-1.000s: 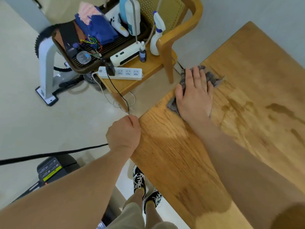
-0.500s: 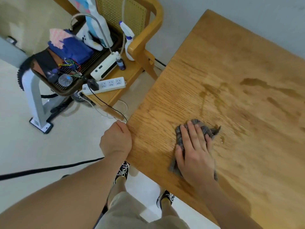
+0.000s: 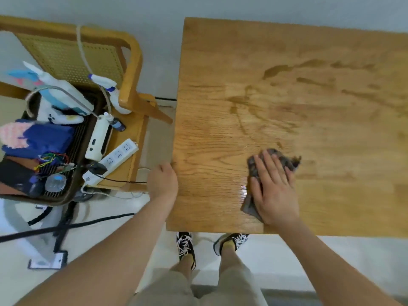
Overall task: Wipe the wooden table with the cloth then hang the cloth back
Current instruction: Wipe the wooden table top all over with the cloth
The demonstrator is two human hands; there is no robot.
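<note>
Grey cloth (image 3: 249, 204), soft, limp, likely damp, pressed flat on the wooden table (image 3: 220, 62) by its near edge under the spread right hand (image 3: 273, 188); left hand (image 3: 162, 182) curled against the left edge, grasp unclear; easiest lifted by a pinched fold.

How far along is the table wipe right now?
Looks done: the near-left table shows a wet sheen beside the cloth. In hand: the right hand presses the cloth flat near the front edge, left hand at the side edge. Left: dark streaks across the far side, then hanging the cloth.
</note>
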